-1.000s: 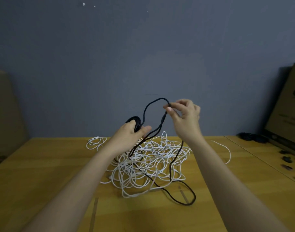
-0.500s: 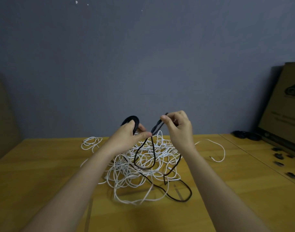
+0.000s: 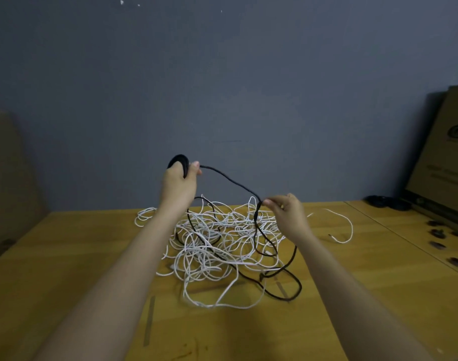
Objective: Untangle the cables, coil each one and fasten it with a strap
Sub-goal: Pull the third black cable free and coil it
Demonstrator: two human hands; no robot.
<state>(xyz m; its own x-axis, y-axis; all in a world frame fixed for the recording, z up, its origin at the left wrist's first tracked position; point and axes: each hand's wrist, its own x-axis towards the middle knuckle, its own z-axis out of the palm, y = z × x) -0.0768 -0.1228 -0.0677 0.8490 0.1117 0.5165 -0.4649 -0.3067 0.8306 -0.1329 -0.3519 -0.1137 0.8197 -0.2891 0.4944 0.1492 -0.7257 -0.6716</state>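
Right now L hand (image 3: 179, 182) holds the black coil (image 3: 179, 162) up over the counter (image 3: 66, 256), R hand (image 3: 287, 211) pinches black cable (image 3: 230, 179) w/ slack running down-right toward mid-counter white tangle (image 3: 217, 246).

Smooth, faintly sheened wooden counter (image 3: 79, 256); matt black cable (image 3: 230, 179); smooth white cable (image 3: 222, 306); matt brown cardboard box (image 3: 441, 152).
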